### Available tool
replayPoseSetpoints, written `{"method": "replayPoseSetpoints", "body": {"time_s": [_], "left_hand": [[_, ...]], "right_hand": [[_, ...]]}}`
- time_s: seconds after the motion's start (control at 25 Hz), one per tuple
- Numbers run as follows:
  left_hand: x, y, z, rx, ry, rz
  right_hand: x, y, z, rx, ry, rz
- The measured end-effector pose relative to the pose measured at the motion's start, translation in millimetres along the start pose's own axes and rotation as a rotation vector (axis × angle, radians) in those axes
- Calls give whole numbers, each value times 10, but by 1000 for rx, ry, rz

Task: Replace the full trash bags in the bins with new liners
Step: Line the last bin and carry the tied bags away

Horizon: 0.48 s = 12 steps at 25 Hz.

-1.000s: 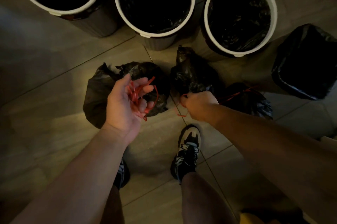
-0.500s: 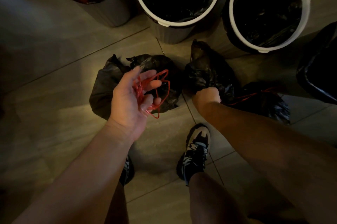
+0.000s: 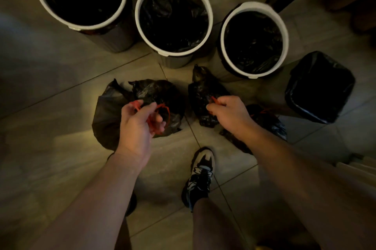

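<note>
While the person is bending over the floor, left hand (image 3: 138,125): curling its fingers round a bunch of thin red plastic drawstring loops (image 3: 165,112), gripping them just above a bag.
Right hand (image 3: 230,117): pinching the short red tie (image 3: 214,100) at the gathered neck of the small crumpled black plastic bag (image 3: 203,91).
Large bag: the bulging black plastic bag (image 3: 107,119) is lying in front of the middle white-rimmed round bin (image 3: 175,52), towards its left.
Small bag: sitting in front of the middle bin, towards its right; a third tied black bag (image 3: 270,121) is lying farther right, partly under the right forearm.
Handling: the bags are looking soft, slack and probably light. The thin film is likely being slippery and easy to tear, so the drawstrings or knotted necks are offering the surest hold.
Bins: the middle bin, the round bin left of it (image 3: 81,27) and the round bin right of it (image 3: 252,75) are already showing black liners inside.
</note>
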<state>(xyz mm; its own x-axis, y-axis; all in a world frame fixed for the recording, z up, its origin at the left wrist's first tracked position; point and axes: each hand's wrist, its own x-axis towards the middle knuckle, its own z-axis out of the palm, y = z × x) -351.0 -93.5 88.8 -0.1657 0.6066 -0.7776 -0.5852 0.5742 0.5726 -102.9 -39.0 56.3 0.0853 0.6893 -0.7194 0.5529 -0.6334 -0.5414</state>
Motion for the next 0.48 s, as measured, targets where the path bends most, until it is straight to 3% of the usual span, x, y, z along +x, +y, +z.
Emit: {"method": "replayPoseSetpoints", "body": {"time_s": [0.08, 0.24, 0.32, 0.48], "left_hand": [[-94, 64, 103, 94, 12, 20], [-300, 259, 260, 582, 173, 61], [-398, 366, 303, 574, 150, 21], [-572, 453, 397, 364, -158, -146]], "right_hand": [[-181, -131, -125, 160, 38, 12], [-509, -357, -155, 275, 113, -70], [-634, -433, -64, 279, 75, -96], [-864, -575, 245, 148, -39, -134]]}}
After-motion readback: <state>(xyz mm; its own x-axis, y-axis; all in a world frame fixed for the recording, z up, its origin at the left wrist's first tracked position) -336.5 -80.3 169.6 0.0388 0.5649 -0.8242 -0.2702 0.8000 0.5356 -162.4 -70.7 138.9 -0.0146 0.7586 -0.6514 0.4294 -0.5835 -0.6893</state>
